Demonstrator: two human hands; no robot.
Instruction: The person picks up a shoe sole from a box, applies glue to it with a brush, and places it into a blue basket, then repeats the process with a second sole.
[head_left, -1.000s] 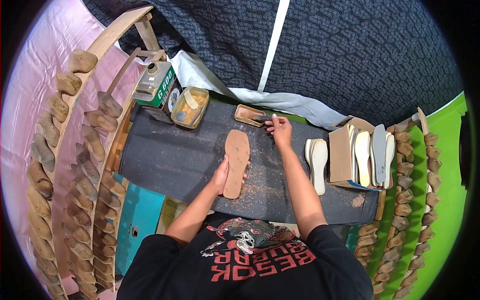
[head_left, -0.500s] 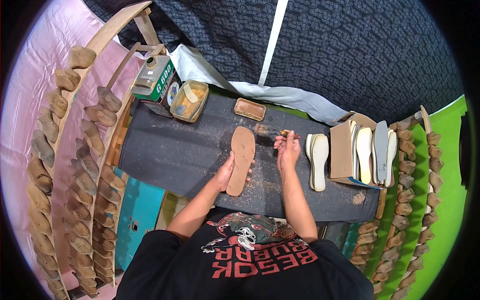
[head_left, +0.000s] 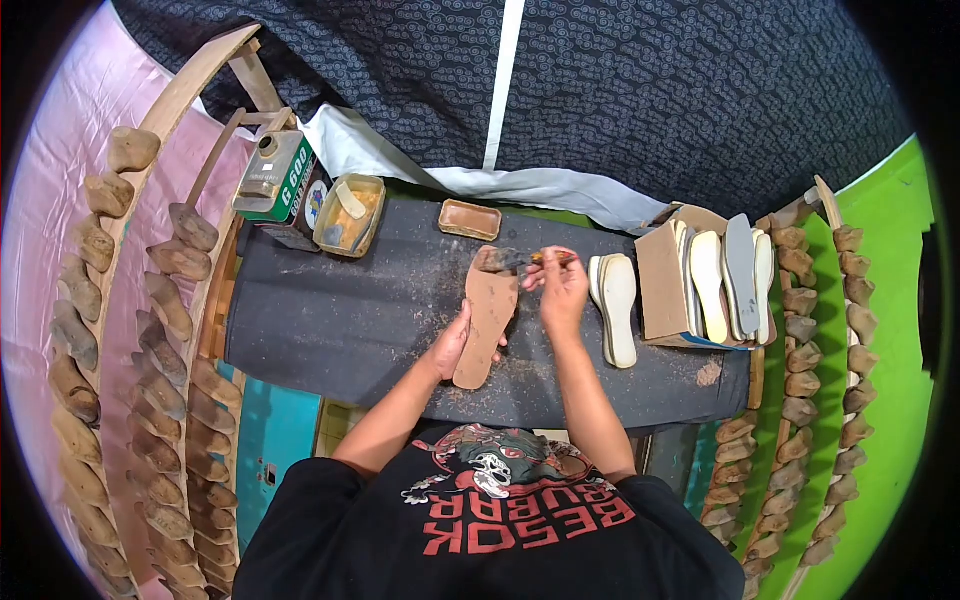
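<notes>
A brown sole-shaped piece (head_left: 487, 335) is held up over the table by my left hand (head_left: 450, 348), whose fingers are closed around its lower left edge. My right hand (head_left: 562, 290) pinches the yellow-and-red handle of a brush (head_left: 505, 260). The brush's dark, blurred head overlaps the top end of the sole; whether it touches cannot be made out. Just beyond the sole sits a small rectangular tray (head_left: 470, 236) with brown contents. Right of my right hand lies a stack of pale soles (head_left: 616, 312).
A dark cloth with scattered crumbs covers the table (head_left: 290, 330). At the back left stand a green-and-silver can (head_left: 275, 190) and a plastic tub (head_left: 335, 250) holding a scraper. A cardboard box (head_left: 663, 285) of soles is at right. Racks of wooden shoe lasts (head_left: 75, 385) flank both sides.
My right hand has moved left and up, bringing the brush over the sole's top end. The sole has tilted slightly to the right. The view has shifted a little.
</notes>
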